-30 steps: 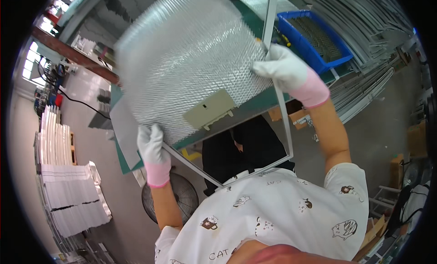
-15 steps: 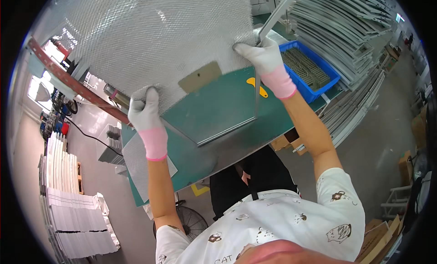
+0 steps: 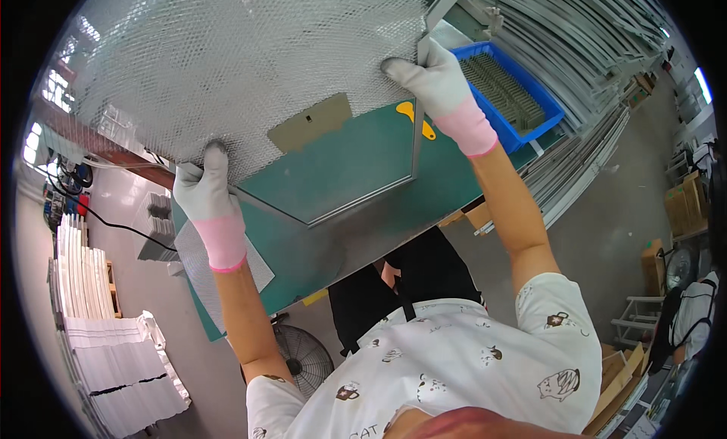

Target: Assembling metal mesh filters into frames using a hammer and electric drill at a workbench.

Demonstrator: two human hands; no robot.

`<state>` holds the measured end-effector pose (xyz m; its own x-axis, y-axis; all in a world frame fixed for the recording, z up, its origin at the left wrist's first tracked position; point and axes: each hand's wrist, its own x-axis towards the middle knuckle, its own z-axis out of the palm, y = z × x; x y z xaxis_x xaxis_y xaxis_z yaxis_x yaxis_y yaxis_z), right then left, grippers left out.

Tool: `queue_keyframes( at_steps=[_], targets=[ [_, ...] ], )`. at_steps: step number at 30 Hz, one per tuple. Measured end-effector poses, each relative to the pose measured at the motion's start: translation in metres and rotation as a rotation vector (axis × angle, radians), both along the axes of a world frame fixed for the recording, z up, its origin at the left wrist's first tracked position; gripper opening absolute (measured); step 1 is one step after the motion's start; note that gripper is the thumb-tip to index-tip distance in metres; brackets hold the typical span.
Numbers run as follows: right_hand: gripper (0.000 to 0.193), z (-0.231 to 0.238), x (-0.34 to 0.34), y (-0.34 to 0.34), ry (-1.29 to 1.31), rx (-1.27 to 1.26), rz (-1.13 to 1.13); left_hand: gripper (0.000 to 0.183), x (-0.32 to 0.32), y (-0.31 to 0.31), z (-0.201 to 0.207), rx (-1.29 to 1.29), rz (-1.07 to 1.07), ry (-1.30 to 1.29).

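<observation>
A large silver metal mesh sheet (image 3: 242,68) is held up at a tilt over the green table (image 3: 379,227). My left hand (image 3: 206,187), in a white glove with a pink cuff, pinches its lower left corner. My right hand (image 3: 438,81), gloved alike, grips its right edge, thumb on the face. An olive-brown rectangular patch (image 3: 312,123) with a small dark slot sits at the sheet's lower edge. Under the sheet lies a thin metal frame (image 3: 362,203), its far part hidden. A yellow handled tool (image 3: 416,121) rests near the frame's right side, below my right hand.
A blue bin (image 3: 522,136) of small metal parts stands at the right. Beyond it are stacked metal strips (image 3: 583,75). Another mesh piece (image 3: 261,268) lies on the table's left. A reddish-brown beam (image 3: 106,147) crosses behind my left hand. A black fan (image 3: 303,359) stands below the table.
My left hand and the mesh sheet have shifted left and slightly up in the picture; the whole view has moved a little too. Both hands keep their hold.
</observation>
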<state>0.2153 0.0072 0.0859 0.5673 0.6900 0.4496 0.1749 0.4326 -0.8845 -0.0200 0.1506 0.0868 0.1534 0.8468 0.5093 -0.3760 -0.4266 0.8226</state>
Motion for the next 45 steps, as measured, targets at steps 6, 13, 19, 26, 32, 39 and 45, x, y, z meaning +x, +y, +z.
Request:
queue_keyframes(
  at_steps=[6,13,19,26,32,39,45],
  targets=[
    [0.033,0.018,0.01,-0.017,-0.109,-0.232,0.064,0.019,0.015,-0.007,-0.013,-0.001,0.047,0.162],
    [0.048,0.007,0.006,0.029,-0.007,0.121,0.011,0.045,-0.002,0.032,-0.003,-0.013,0.042,0.058],
    [0.046,-0.003,0.006,0.033,-0.024,0.166,0.034,0.042,0.008,0.002,0.006,-0.019,0.085,0.023],
    [0.038,0.005,-0.007,-0.004,0.076,0.023,-0.004,0.03,0.004,0.002,-0.017,-0.028,0.085,0.14],
    [0.043,-0.068,-0.012,-0.014,0.112,-0.135,-0.034,0.019,0.001,-0.011,-0.094,-0.012,0.048,0.103],
    [0.057,-0.027,-0.001,-0.035,0.087,-0.064,0.169,0.008,0.002,-0.014,-0.064,-0.008,0.108,0.064],
    [0.04,0.013,-0.013,-0.004,0.038,-0.032,-0.006,0.011,-0.004,0.005,0.002,0.509,0.261,0.413]
  ],
)
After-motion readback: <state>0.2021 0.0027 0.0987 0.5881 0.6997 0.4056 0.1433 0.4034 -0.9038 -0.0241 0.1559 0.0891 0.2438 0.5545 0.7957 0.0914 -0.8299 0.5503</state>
